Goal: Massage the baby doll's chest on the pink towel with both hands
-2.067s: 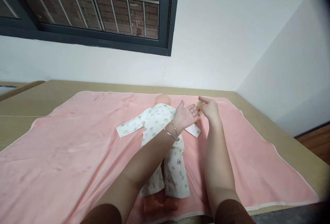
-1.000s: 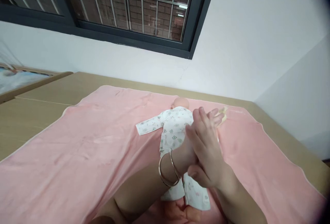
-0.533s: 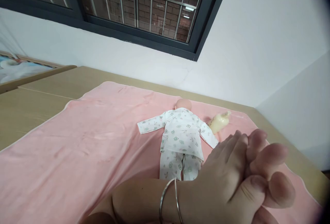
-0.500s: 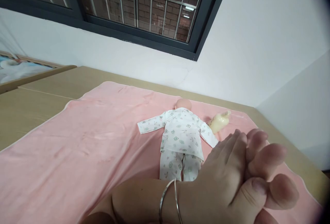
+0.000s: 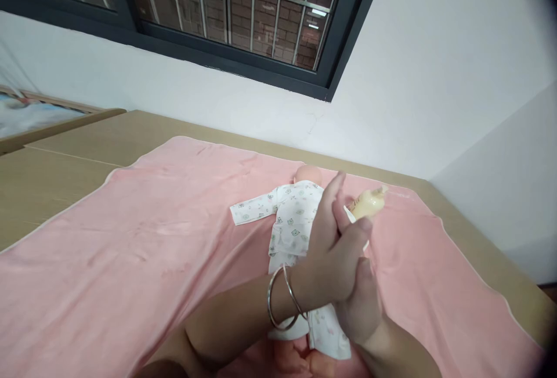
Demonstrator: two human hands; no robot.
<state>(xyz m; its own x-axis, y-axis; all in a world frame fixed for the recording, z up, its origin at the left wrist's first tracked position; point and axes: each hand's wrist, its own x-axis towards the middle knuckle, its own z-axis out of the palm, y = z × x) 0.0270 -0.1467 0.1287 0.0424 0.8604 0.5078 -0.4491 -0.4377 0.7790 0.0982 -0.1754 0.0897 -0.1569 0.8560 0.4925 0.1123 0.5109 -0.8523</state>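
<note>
Palm to palm, my left hand (image 5: 333,253) and my right hand (image 5: 363,308) press against each other above a doll (image 5: 298,224). The left hand's fingers are stretched out, pointing away, with two silver bangles (image 5: 270,302) round that wrist. Most of the right hand's fingers lie behind the left hand; its thumb side shows. The doll, in a white printed top and trousers, lies stretched out with its head toward the window. My hands and forearm hide its middle and one arm. No object shows between my palms.
A pale yellow bottle (image 5: 369,203) lies beside the doll on a pink blanket (image 5: 165,221), which has a few wrinkles. The blanket covers much of a wooden tabletop (image 5: 78,152). White wall and a dark-framed window (image 5: 230,71) rise behind.
My joined hands have moved left and away from me, over the doll, and turned. My right forearm and the doll's feet now show.
</note>
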